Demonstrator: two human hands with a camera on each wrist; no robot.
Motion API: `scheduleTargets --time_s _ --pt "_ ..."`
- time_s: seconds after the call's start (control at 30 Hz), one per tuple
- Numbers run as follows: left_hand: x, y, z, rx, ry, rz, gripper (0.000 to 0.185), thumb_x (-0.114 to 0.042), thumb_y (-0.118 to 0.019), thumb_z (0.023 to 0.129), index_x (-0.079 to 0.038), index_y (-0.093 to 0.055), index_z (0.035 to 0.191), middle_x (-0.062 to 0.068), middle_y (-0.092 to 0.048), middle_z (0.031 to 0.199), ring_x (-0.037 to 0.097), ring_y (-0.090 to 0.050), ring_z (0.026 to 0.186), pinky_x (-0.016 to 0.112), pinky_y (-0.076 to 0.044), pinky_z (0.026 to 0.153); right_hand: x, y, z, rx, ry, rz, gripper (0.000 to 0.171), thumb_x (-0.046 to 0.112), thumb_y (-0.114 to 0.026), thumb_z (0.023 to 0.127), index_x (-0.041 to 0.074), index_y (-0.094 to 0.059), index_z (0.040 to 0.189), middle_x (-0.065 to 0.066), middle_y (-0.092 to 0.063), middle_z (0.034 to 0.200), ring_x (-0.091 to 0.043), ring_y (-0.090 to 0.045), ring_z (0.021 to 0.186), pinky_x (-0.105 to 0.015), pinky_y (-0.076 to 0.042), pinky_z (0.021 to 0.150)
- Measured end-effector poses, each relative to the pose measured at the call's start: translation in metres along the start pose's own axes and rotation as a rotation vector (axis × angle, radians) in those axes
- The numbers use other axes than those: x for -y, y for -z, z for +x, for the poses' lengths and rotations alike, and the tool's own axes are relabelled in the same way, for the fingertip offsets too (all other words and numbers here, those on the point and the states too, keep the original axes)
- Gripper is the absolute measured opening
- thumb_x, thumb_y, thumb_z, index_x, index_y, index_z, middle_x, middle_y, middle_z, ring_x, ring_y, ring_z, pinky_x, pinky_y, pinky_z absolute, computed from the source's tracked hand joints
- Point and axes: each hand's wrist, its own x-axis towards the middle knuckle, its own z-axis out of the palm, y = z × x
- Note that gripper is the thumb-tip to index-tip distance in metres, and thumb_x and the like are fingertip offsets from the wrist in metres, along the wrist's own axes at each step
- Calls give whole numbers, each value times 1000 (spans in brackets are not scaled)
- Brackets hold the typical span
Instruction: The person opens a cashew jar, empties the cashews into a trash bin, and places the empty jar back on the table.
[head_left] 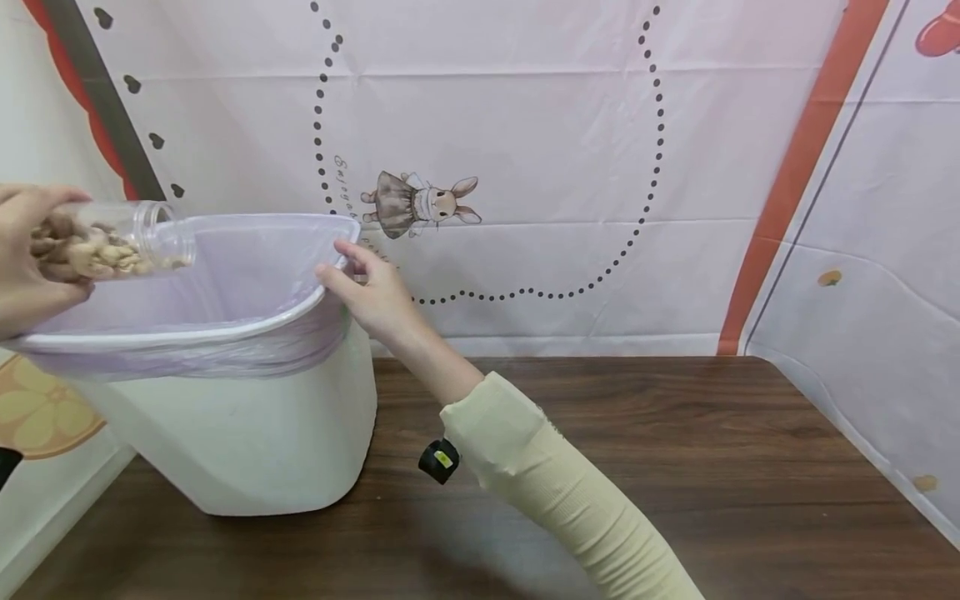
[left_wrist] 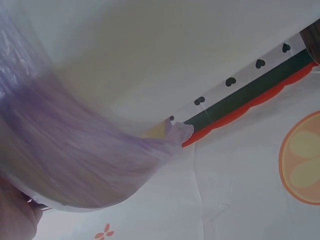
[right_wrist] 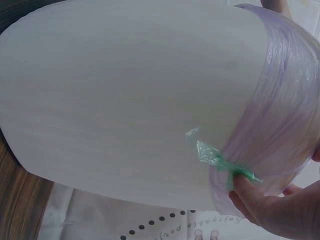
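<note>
My left hand [head_left: 26, 296] holds a clear plastic jar [head_left: 108, 242] on its side, its mouth facing right over a white trash bin [head_left: 255, 442]. Tan and brown pieces, like nuts or shells, lie inside the jar. A thin purple bag [head_left: 247, 258] lines the bin and folds over its rim. At the bin's far right corner, my right hand [head_left: 382, 300] grips the bagged rim. The right wrist view shows a crumpled green plastic scrap [right_wrist: 215, 157] under a fingertip of that hand. Little of the left hand [left_wrist: 17, 215] shows in the left wrist view.
The bin stands tilted on a dark wooden table [head_left: 637, 467], near its left end. Behind hangs a pale printed cloth [head_left: 525, 150] with a rabbit figure. A black wrist device [head_left: 438, 460] sits at the right sleeve.
</note>
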Motion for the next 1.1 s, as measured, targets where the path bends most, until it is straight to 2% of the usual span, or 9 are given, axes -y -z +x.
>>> scheduleTargets --time_s 0.17,0.27,0.3,0.4,0.5,0.53,0.9,1.1 --pt "1 -1 -1 -3 -21 4 81 23 -57 43 10 -45 122 38 -42 111 46 -33 113 30 -16 105 -1 0 0 1 -4 0 51 27 -57 88 10 -44 135 -3 -54 104 -9 -51 86 -18 -46 64" --pt "0 -1 1 -7 -27 7 78 23 -55 43 11 -47 120 37 -43 107 47 -34 113 29 -16 104 -1 0 0 -1 -3 0 51 27 -57 88 10 -44 135 -5 -54 107 -9 -51 91 -17 -46 68" --pt "0 -2 1 -16 -33 1 77 23 -55 42 12 -47 118 26 -50 106 38 -37 115 27 -17 104 -1 0 0 -1 -1 0 51 27 -57 88 10 -44 135 -5 -54 108 -10 -51 93 -16 -46 70" --pt "0 -2 2 -26 -48 5 75 23 -53 42 13 -48 116 25 -51 103 38 -38 113 26 -18 104 -1 -1 0 -2 -3 -3 51 27 -57 88 10 -44 134 -6 -55 111 -11 -52 99 -15 -45 76" --pt "1 -2 2 -34 -62 3 75 23 -52 42 13 -48 116 26 -51 105 39 -38 111 23 -17 103 -1 -1 0 -2 -7 -6 51 27 -57 88 11 -44 134 -8 -54 115 -13 -52 102 -16 -45 78" --pt "1 -1 1 -25 -61 13 75 23 -52 42 12 -47 116 37 -44 106 47 -35 109 26 -17 104 -2 -1 0 -4 -10 -7 51 27 -57 88 11 -44 134 -8 -54 116 -13 -52 103 -16 -45 78" --pt "3 -2 0 -4 -57 33 80 25 -54 41 11 -45 119 39 -42 112 47 -34 115 39 -18 107 -1 -2 0 -3 -4 0 51 25 -57 88 10 -44 134 -8 -55 113 -12 -53 102 -15 -44 79" --pt "7 -4 1 -39 -78 36 77 26 -52 42 12 -46 117 38 -42 110 47 -35 109 34 -19 106 0 -2 0 -4 -2 -12 50 26 -57 88 10 -44 134 -9 -54 119 -13 -52 105 -15 -44 81"
